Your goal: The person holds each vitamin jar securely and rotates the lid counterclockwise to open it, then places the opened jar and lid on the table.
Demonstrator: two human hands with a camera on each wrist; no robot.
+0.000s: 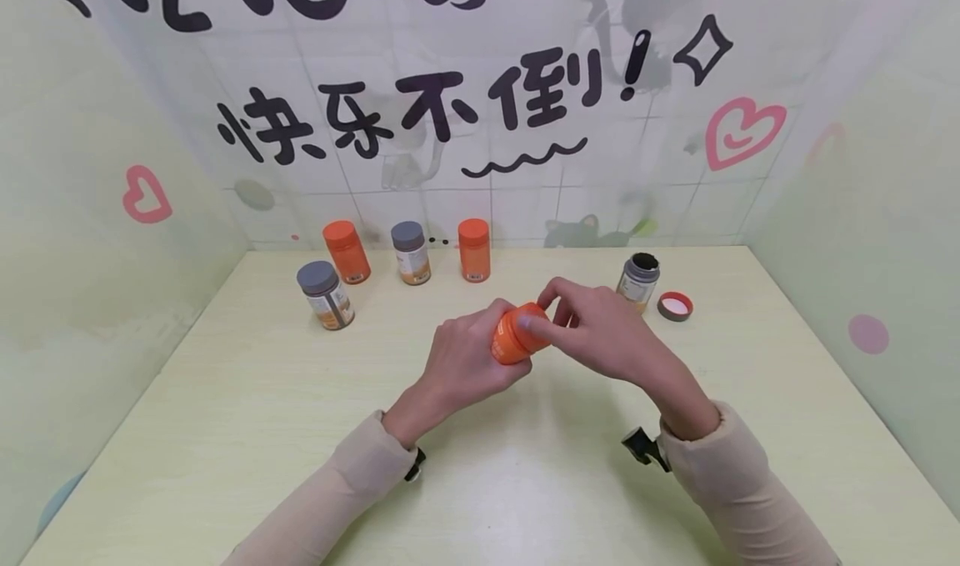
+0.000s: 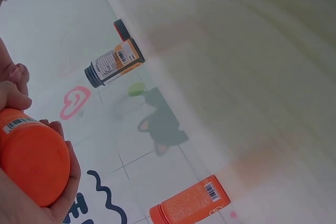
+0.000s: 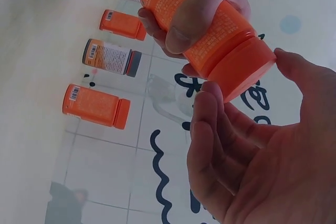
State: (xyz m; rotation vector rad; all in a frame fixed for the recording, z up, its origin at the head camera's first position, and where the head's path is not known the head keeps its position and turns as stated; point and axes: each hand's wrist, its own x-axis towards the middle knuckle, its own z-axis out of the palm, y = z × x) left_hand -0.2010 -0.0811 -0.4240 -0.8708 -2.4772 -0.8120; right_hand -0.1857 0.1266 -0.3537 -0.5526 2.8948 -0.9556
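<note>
Wrapped round the body of an orange bottle (image 1: 510, 343), my left hand (image 1: 467, 351) holds it tilted over the table, its orange cap (image 3: 243, 67) toward the right. My right hand (image 1: 600, 330) pinches that cap, thumb on one side and fingertips on the other. In the left wrist view the bottle's flat base (image 2: 39, 163) faces the camera. Beyond the right hand stands an uncapped grey bottle (image 1: 639, 278), dark at its mouth. Beside it lies a cap (image 1: 676, 306) with its pale inside up and a red rim.
Toward the back left stand two capped orange bottles (image 1: 474, 253) (image 1: 348, 253) and two grey-capped ones (image 1: 411, 254) (image 1: 326, 296). A printed wall sheet (image 1: 450, 207) rises behind the pale table (image 1: 247, 433), and side panels (image 1: 847, 216) flank it.
</note>
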